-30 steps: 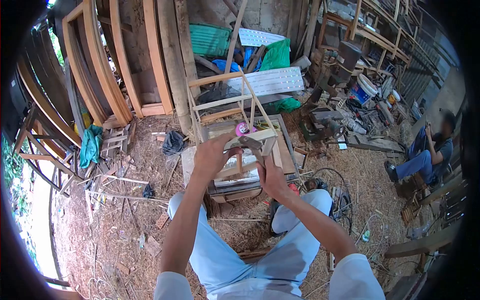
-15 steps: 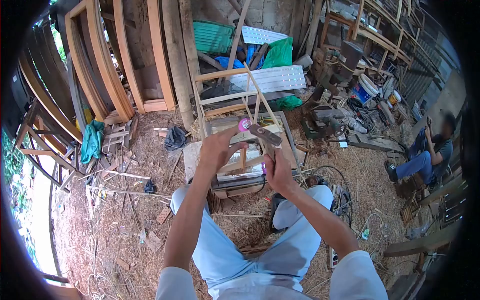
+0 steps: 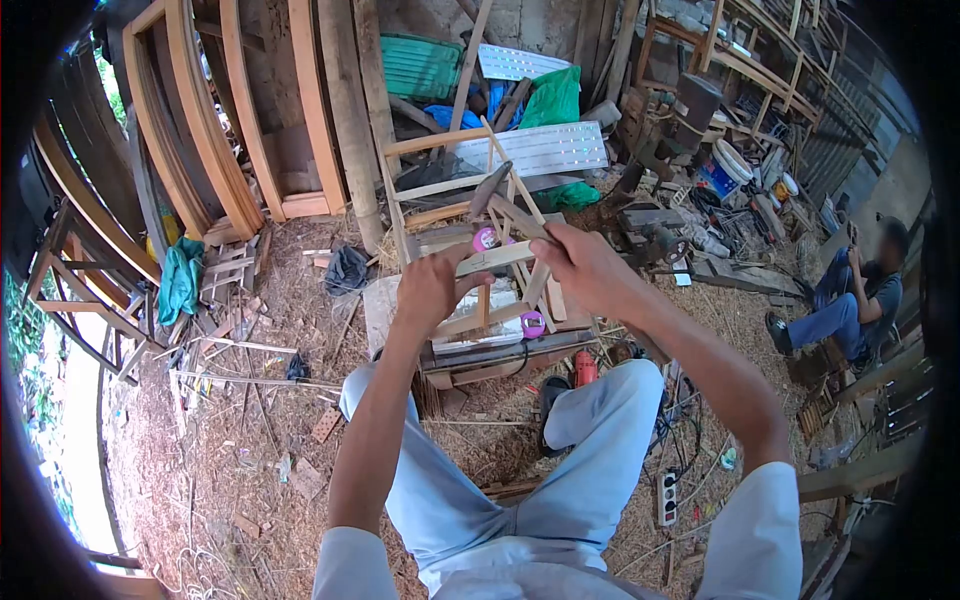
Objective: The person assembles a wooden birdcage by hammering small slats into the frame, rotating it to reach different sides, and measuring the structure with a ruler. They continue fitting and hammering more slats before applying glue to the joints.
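My right hand (image 3: 582, 262) is closed round the handle of a hammer (image 3: 518, 214), whose dark metal head points up and away. The fingers of this hand are close to the right end of a pale wooden rail (image 3: 495, 258). At the rail's other end my left hand (image 3: 432, 292) grips the wood, thumb on the near side. This rail belongs to a light wooden frame (image 3: 440, 187) with slanted legs and crosspieces, standing over a low work surface (image 3: 385, 308). Two purple round items, one behind the rail (image 3: 485, 239) and one nearer (image 3: 533, 323), show among the wood.
Door-like wooden frames (image 3: 205, 130) lean at the left. Beyond the work are a green crate (image 3: 422, 66) and a perforated white panel (image 3: 560, 147). A person (image 3: 865, 290) sits at the right. Shavings cover the floor; a power strip (image 3: 668, 498) lies near my right leg.
My right hand has moved up and to the right. The hammer has swung up, its head now above and beyond the rail. My left hand stays on the rail.
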Available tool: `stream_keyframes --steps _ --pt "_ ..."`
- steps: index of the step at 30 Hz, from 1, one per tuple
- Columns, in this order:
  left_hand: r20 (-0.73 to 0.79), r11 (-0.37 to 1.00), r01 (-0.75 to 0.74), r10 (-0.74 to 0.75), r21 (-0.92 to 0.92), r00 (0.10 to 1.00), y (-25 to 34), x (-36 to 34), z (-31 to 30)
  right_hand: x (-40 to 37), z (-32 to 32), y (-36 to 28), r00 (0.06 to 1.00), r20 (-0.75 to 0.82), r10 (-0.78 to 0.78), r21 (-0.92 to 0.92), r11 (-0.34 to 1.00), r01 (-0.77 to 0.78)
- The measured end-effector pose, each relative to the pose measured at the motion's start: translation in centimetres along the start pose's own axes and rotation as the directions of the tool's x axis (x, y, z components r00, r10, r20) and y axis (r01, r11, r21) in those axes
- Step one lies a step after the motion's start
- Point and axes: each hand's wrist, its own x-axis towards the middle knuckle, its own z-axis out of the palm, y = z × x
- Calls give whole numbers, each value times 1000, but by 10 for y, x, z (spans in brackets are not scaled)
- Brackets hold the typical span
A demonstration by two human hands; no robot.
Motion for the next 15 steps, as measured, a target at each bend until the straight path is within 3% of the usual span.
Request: stream_keyframes --steps 4,11,13,15 --pt "78 998 67 -68 11 995 8 -1 -6 -4 -3 6 998 52 27 -148 989 -19" --pt "14 1000 10 -10 9 1000 4 -2 0 -9 1 3 1000 14 -4 -149 989 6" --pt "-33 999 -42 42 0 999 -1 -1 3 -9 12 17 997 40 -66 -222 972 73" --pt "-18 999 -27 26 -40 999 -1 0 3 -9 17 24 998 54 -20 -251 968 33"
